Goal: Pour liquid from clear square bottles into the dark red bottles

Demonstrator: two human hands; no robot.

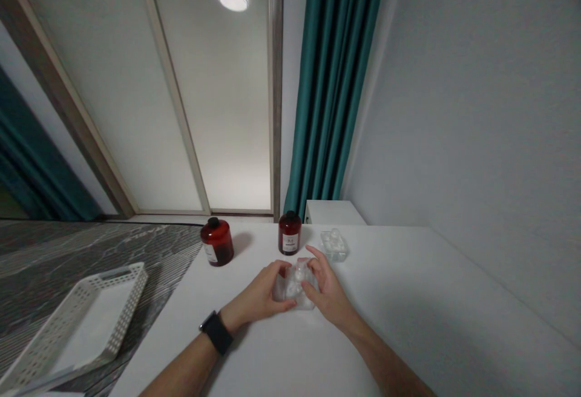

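Observation:
A small clear plastic package (296, 284) with white pieces inside rests on the white table (436, 324). My left hand (261, 297) grips its left side, thumb under the lower edge; a black watch sits on that wrist. From the right, my right hand (327, 291) holds it with fingers curled over the top. A second clear plastic package (334, 244) lies just beyond, untouched. Two dark red bottles with black caps stand behind: one (217, 241) at the left, one (289, 233) directly behind the hands.
A white perforated basket (118, 324) hangs over the table's left edge above the grey patterned floor. A small white cabinet (333, 212), a teal curtain (333, 82) and frosted sliding doors stand at the back. A grey wall runs along the right.

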